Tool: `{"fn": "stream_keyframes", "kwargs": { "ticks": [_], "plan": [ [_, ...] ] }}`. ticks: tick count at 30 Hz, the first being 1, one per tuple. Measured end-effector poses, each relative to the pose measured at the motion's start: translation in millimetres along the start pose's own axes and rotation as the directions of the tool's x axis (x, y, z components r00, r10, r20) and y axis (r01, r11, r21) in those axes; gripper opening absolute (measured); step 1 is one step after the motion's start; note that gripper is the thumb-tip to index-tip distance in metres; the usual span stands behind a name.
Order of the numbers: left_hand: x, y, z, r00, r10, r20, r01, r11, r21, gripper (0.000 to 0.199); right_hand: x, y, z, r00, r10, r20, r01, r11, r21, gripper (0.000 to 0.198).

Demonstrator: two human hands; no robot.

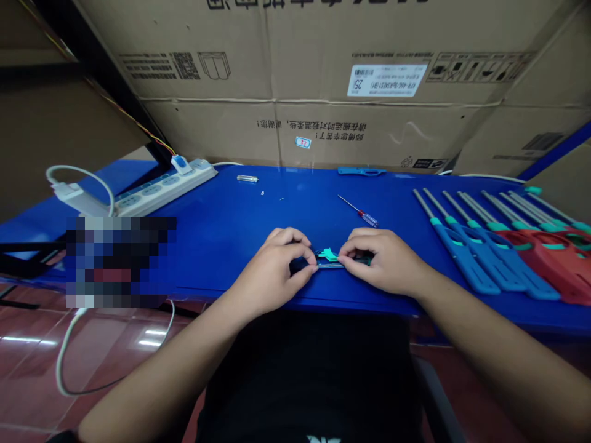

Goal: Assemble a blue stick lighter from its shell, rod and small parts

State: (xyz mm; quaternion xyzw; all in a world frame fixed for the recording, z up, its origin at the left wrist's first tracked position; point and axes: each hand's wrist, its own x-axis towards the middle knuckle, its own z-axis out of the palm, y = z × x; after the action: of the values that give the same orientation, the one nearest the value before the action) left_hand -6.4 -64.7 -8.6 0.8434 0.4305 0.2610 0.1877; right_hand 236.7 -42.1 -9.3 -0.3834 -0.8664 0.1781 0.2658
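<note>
Green plastic at the centre now: a small green piece (328, 254) shows above a blue casing (329, 266), low on the worktop (221, 227), between both hands. The left hand (281, 264) has its grip pinched on the casing; the right hand (381, 258) has thumb and finger closed on the green piece. It looks partway along, and the two parts don't look closed up; fingers hide whether the piece is seated. Lighters (466, 264) crowd the right, looking whole. The near edge lies just below the wrists, cardboard (231, 141) bounds the back, and room opens forward, towards the screwdriver (367, 218).
</note>
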Motion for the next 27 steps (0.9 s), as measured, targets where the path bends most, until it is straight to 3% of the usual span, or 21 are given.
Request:
{"fn": "stream_keyframes", "kwargs": {
  "ticks": [4,11,27],
  "plan": [
    [0.2,1.8,-2.5,1.0,-0.006,-0.026,0.007,1.0,0.022,0.012,0.3,-0.1,1.1,1.0,0.018,-0.001,-0.018,1.0,-0.004,0.009],
    [2.0,-2.5,-5.8,0.998,-0.035,0.049,0.032,0.998,0.057,0.014,0.5,-0.9,2.1,0.999,0.032,0.017,-0.032,0.999,0.011,0.009],
    [11.3,-0.9,-5.8,0.997,-0.038,0.073,0.04,0.999,-0.037,0.009,1.5,-1.2,3.0,0.999,0.04,0.03,-0.041,0.999,0.005,0.008]
  ]
}}
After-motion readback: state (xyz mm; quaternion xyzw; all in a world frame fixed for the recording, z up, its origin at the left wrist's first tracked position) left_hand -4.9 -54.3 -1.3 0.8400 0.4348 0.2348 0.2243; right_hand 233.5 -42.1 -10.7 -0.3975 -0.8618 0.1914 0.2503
